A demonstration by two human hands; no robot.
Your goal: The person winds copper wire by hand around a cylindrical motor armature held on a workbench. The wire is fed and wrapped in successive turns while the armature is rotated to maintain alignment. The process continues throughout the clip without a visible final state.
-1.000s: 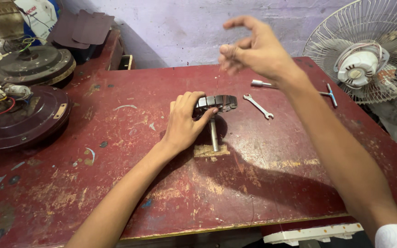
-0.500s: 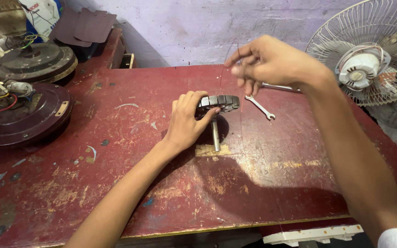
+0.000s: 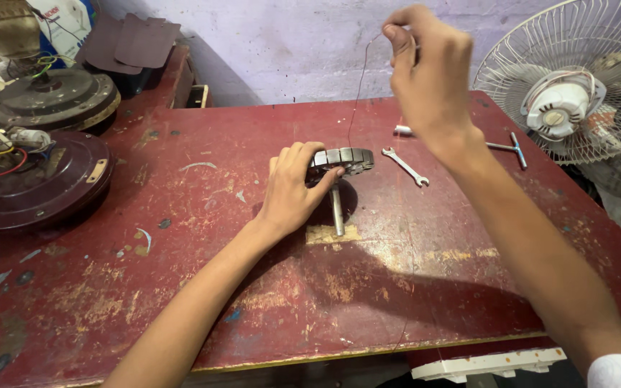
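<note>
The right hand (image 3: 429, 68) has risen, pinching a thin wire (image 3: 357, 93) taut above the stator (image 3: 343, 159); left hand (image 3: 292, 190) grips it steady; winding continues.

We observe our left hand (image 3: 292, 188) extended forward, palm down, fingers curled and thumb pressed inward in a grip. Our right hand (image 3: 429, 72) is raised high, forearm angled upward, thumb and forefinger pinched together, remaining fingers loosely folded.
</note>
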